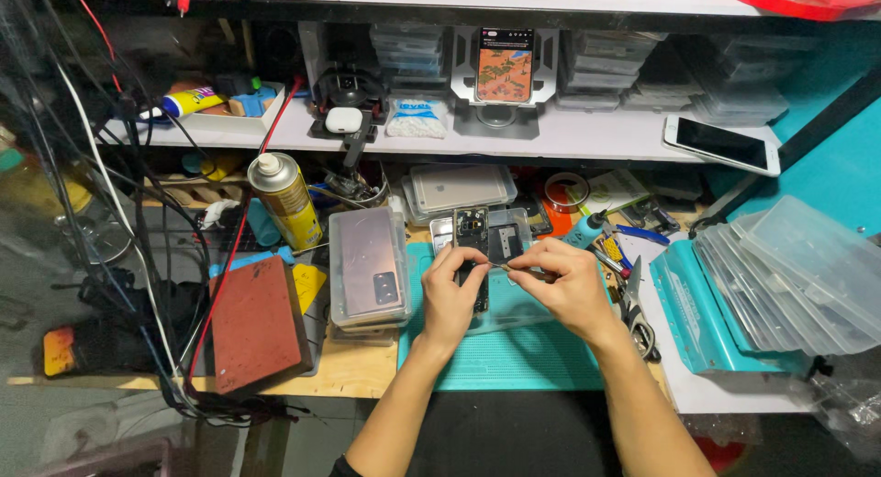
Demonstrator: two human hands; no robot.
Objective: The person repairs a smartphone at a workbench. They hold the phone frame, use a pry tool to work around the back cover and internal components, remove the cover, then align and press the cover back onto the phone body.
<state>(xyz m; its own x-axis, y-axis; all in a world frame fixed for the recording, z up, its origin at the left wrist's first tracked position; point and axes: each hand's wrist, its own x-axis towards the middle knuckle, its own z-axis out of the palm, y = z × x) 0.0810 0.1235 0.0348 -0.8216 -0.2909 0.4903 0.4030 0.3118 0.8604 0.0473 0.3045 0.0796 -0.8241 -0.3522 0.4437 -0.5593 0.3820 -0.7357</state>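
An opened dark phone (472, 231) with its back off lies upright on a teal work mat (523, 358). My left hand (451, 293) grips the phone's lower part from the left. My right hand (564, 280) pinches a thin metal tool, probably tweezers (514, 268), whose tip points left at the phone's middle. A clear plastic box (510, 234) lies just right of the phone, partly under my right hand.
A stack of clear cases with a pinkish phone back (369, 266) sits left of the mat, beside a red pad (255, 323) and a yellow spray can (286, 200). Stacked plastic trays (780, 275) fill the right. A shelf above holds a lit phone on a stand (504, 66) and a white phone (721, 145).
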